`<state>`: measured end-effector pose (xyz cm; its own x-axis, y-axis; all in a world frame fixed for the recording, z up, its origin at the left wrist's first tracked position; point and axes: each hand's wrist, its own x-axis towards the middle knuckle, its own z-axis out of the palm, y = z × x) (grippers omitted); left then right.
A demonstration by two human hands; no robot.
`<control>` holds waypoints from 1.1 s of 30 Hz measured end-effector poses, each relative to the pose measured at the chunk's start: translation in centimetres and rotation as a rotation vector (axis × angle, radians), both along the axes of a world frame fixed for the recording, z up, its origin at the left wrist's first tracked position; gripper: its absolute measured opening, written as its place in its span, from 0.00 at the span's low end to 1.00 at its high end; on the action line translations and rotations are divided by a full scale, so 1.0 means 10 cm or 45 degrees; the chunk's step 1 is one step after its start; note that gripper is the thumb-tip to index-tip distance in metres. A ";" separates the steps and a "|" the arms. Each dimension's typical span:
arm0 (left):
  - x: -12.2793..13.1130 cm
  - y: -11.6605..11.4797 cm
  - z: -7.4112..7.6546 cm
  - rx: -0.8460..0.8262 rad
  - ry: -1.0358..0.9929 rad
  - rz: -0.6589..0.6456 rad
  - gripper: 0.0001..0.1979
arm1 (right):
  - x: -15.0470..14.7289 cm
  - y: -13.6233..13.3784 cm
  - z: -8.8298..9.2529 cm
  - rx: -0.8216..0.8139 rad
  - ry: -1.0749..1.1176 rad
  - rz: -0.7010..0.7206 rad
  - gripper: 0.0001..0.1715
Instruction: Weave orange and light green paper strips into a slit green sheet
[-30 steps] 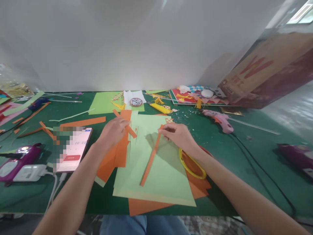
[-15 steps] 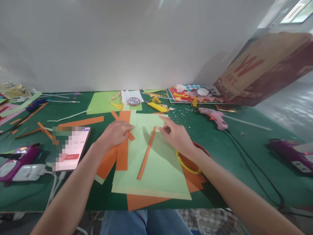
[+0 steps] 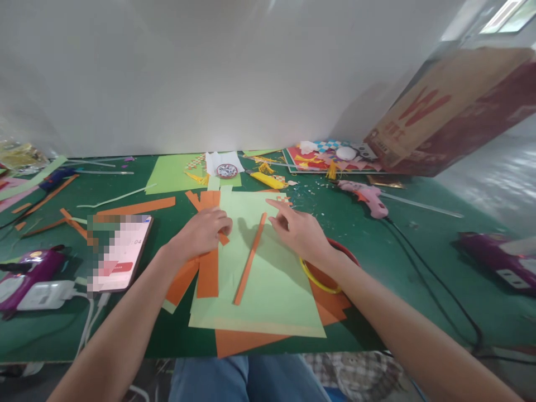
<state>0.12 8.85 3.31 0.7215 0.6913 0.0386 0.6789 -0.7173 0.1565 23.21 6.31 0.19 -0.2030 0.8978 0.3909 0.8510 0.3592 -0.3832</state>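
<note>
A light green paper sheet [image 3: 272, 290] lies on orange sheets [image 3: 247, 341] in front of me on the green table [image 3: 402, 262]. One long orange strip [image 3: 249, 260] lies loose across the green sheet. My left hand [image 3: 203, 231] rests on the sheet's left edge, fingers curled over a short orange strip [image 3: 196, 201]. My right hand [image 3: 299, 231] hovers flat just right of the long strip, fingers spread and holding nothing. Under my right wrist sits a ring with a yellow rim [image 3: 320, 276].
A phone [image 3: 121, 254] lies left of the sheets, with a purple device [image 3: 29, 268] and white charger [image 3: 42, 295] beyond it. A pink glue gun [image 3: 366, 198] and its black cable [image 3: 435, 290] lie to the right. Craft scraps line the back edge; a cardboard box [image 3: 456, 111] leans at right.
My right hand let go of the long orange strip, which now lies flat on the green sheet. That hand opened and moved slightly right. My left hand stayed on the sheet's left edge.
</note>
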 end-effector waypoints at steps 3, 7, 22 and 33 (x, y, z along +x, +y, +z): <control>0.00 0.01 -0.03 0.021 -0.011 -0.019 0.15 | 0.00 0.00 0.00 0.003 -0.042 0.008 0.23; 0.00 0.01 -0.04 0.134 -0.085 -0.058 0.13 | 0.00 0.00 0.01 0.021 -0.030 0.017 0.22; 0.22 -0.16 -0.08 0.324 -0.634 -0.229 0.07 | -0.16 -0.14 0.02 0.237 -0.019 0.487 0.18; 0.17 -0.11 -0.13 0.176 -0.740 0.030 0.06 | 0.05 -0.11 0.39 -0.164 1.050 0.133 0.13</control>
